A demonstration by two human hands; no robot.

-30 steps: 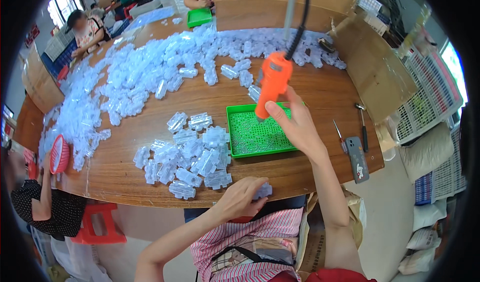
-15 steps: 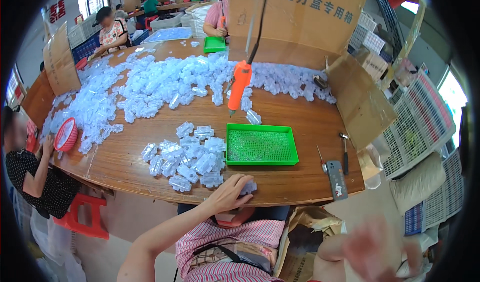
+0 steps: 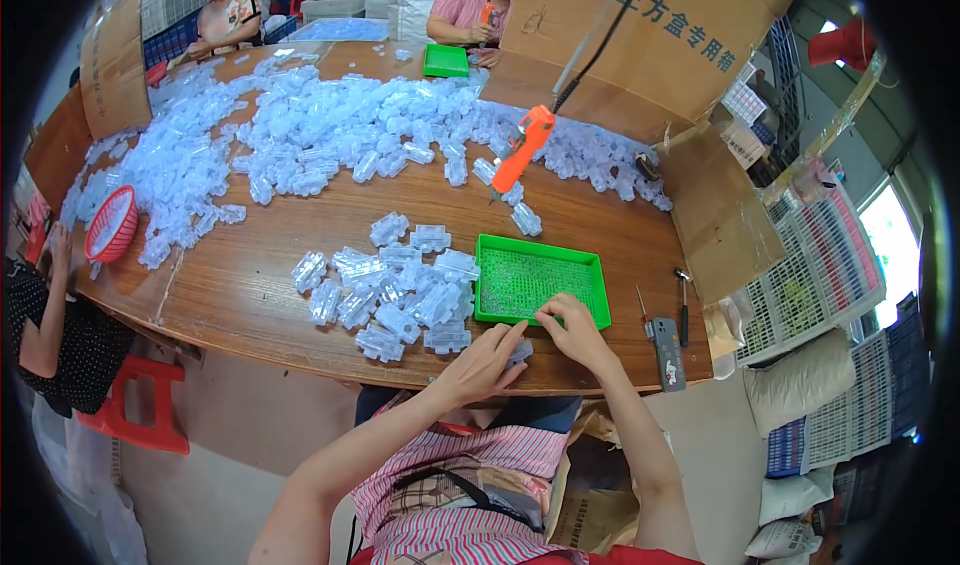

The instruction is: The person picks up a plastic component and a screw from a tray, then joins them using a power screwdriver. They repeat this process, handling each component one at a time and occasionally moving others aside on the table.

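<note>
My left hand [image 3: 482,367] lies at the table's near edge, its fingers curled round a clear plastic part [image 3: 521,352], mostly covered by them. Close beside it, my right hand [image 3: 570,327] is at the near rim of a green tray [image 3: 603,290], thumb and fingertips pinched together. Whatever they hold, if anything, is too small to make out. Many tiny shiny pieces [image 3: 530,283] cover the tray's floor. Left of it sits a loose pile of clear plastic parts [image 3: 400,285]. An orange electric screwdriver [image 3: 524,151] hangs tilted from a cord above the table.
A big heap of clear parts [image 3: 330,130] spreads along the far side. At the right lie a phone [image 3: 668,355], a small screwdriver [image 3: 643,305] and a hammer [image 3: 683,310]. Cardboard [image 3: 640,40] walls the back. Co-workers sit left and opposite; a red basket [image 3: 112,227] stands left.
My right hand has come from the lower right, off the table, up to the tray's near rim. My left hand stays on the clear part. The whole view has shifted slightly.
</note>
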